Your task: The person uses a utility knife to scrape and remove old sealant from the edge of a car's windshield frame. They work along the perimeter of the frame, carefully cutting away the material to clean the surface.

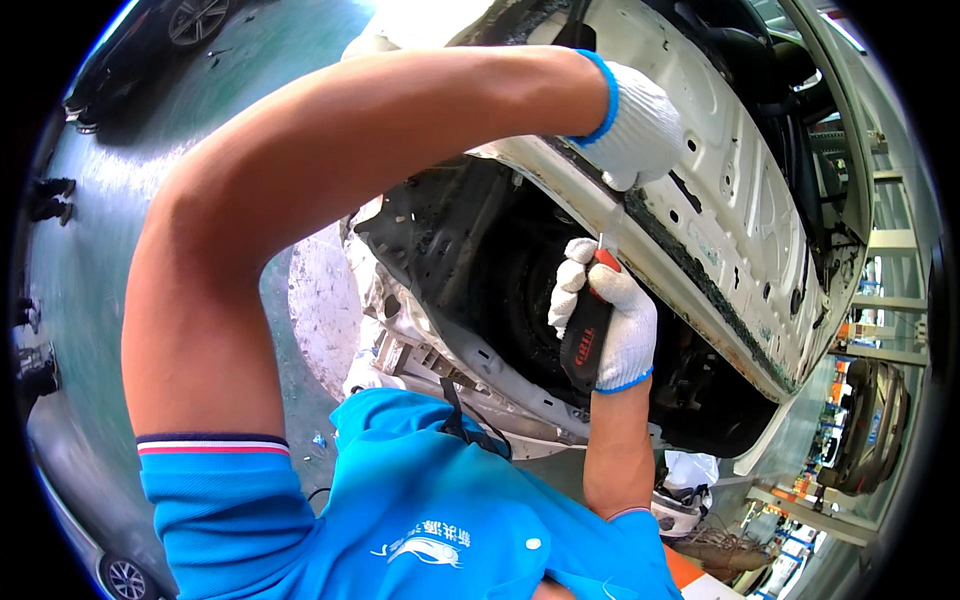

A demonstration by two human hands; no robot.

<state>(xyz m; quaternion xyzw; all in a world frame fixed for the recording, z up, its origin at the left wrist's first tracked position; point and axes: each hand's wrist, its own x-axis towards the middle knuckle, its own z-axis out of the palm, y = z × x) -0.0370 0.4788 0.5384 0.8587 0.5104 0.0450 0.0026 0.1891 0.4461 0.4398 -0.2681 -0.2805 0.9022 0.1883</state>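
My right hand, in a white knit glove with a blue cuff, is wrapped round a utility knife with a black and red handle. Its short metal blade points up at the edge of the bare car body panel. My left hand, gloved the same way, lies farther up against that panel, fingers curled under. What it grips, if anything, is hidden. A rough dark strip runs along the panel's edge seam, close to both hands.
Below the seam opens a dark cavity in the car body, bordered by torn, bent metal. A round whitish patch marks the green floor at left. A dark car stands far left, another car far right.
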